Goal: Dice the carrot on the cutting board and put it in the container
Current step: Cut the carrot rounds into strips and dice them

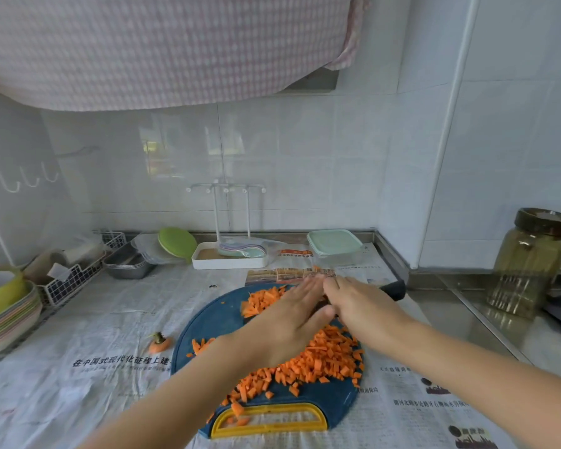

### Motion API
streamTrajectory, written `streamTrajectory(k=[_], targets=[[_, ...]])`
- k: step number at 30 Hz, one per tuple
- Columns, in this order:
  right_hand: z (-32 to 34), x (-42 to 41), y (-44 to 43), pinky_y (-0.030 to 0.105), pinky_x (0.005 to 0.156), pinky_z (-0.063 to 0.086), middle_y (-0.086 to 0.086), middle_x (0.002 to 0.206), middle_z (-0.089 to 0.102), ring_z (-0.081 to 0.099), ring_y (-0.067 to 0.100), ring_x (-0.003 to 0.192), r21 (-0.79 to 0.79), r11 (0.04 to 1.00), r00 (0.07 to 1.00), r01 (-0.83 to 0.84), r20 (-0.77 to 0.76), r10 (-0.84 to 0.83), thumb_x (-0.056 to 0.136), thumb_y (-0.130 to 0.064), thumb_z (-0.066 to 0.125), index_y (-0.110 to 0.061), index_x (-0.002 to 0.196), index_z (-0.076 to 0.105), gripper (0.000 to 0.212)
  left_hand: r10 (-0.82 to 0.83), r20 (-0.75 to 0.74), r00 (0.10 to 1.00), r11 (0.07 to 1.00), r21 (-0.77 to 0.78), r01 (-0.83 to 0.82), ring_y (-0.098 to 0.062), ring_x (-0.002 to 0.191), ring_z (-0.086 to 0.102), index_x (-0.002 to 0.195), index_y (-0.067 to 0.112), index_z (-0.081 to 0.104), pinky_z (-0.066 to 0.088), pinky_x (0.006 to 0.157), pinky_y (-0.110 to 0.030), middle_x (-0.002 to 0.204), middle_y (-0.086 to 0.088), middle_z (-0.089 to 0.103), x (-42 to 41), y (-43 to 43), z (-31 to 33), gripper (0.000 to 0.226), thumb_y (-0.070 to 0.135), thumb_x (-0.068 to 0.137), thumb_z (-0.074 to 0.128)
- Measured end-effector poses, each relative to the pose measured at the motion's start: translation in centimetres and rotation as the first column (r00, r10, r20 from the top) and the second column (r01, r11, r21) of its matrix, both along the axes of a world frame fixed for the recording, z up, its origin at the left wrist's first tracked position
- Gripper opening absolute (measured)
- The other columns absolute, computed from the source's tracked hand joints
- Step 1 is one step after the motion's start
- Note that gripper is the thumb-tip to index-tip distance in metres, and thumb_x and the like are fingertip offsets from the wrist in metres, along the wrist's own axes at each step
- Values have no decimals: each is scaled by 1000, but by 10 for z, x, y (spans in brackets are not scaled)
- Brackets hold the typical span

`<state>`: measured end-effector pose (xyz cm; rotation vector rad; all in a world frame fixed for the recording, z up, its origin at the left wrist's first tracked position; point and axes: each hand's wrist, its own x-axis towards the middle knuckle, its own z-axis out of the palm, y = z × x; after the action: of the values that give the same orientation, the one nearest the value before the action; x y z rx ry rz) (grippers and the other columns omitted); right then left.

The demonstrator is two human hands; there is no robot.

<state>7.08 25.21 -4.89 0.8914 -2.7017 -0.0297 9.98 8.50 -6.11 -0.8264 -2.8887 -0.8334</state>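
Curling round the black handle of a knife [394,289], the right hand [358,303] is gripping it over the far side of the cutting board [214,319]; the blade is hiding beneath the hands and cannot be made out. The left hand [292,315] is lying flat beside it, fingers straight and holding nothing, its fingertips blurring.

Diced carrot [324,358] is spreading across the round blue board in a broad heap near the person, with a smaller heap [263,299] lying at the far edge and a few bits sitting on the board's yellow handle [269,416]. A cut carrot top [159,343] is resting on the newspaper [78,384], just left of the board.

Newspaper is covering the counter. Behind the board a clear container [334,244] with a mint lid is standing by the white tiled wall [305,157], next to a white rack [229,254]. Stacked bowls [7,312] and a wire basket [72,283] are sitting at the left, a glass jar [531,264] at the right. A checked cloth [143,50] is hanging overhead.
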Motion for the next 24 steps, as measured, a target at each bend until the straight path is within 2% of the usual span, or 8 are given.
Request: streamTrajectory(k=[2,4,6,10,15,17,20,24], targets=[[-1,-1,0,19,47,19,4,94,58,39,11,71,-46,995,986,-85,-145,77,84,-3,64,-11,103,53,23,-18,17,1000,1000,-1,18,7,139,-10,152,28,-1,-8,109,-10,157,13,-4,-3,6,-8,64,54,97,19],[-3,-3,2,15,42,9,1,68,56,44,10,49,-35,994,966,-101,-244,89,50,2,86,-11,79,57,43,-27,-8,1000,999,-22,27,9,138,-14,150,30,-4,-11,109,-10,154,17,-9,-6,6,-15,65,55,95,17],[-6,-4,2,17,43,16,0,60,54,50,12,44,9,994,942,-105,-318,102,35,4,88,-12,72,59,49,-33,-46,998,997,-65,30,10,137,-17,149,31,-6,-13,109,-10,151,20,-13,-9,1,-21,64,55,95,18],[0,3,0,18,44,13,1,58,54,49,13,42,45,989,913,-142,-379,149,30,7,85,-10,68,60,49,31,-99,995,997,-66,-38,10,139,-15,150,32,-5,-7,116,-19,155,18,-11,-11,-18,-35,67,60,94,17],[2,4,11,15,46,-6,-1,57,49,23,7,51,18,989,920,-147,-365,143,33,13,83,-11,69,55,51,161,-55,985,980,-107,-166,8,138,-16,149,34,-7,-10,114,-18,153,21,-11,-8,-46,-47,79,73,84,12],[4,6,19,15,43,-1,-2,62,49,27,8,52,20,992,937,-128,-326,127,44,13,80,-11,75,55,47,193,-59,979,969,-144,-200,4,139,-18,150,31,-8,-13,111,-17,153,17,-12,-9,-59,-52,93,84,75,4],[11,3,35,19,46,23,-7,83,48,46,9,68,9,1000,990,14,-139,-13,84,-2,67,-20,90,42,31,271,-29,962,954,-127,-272,-3,140,-21,151,26,-4,-17,112,-23,156,9,-12,-13,-81,-58,112,92,60,-10],[23,-15,52,19,52,34,-4,76,61,55,11,64,-327,916,943,232,305,-130,84,-21,76,-20,77,51,26,427,54,902,902,38,-429,-11,141,-20,150,31,3,-17,114,-35,158,3,-8,-13,-90,-52,107,91,62,-11]])
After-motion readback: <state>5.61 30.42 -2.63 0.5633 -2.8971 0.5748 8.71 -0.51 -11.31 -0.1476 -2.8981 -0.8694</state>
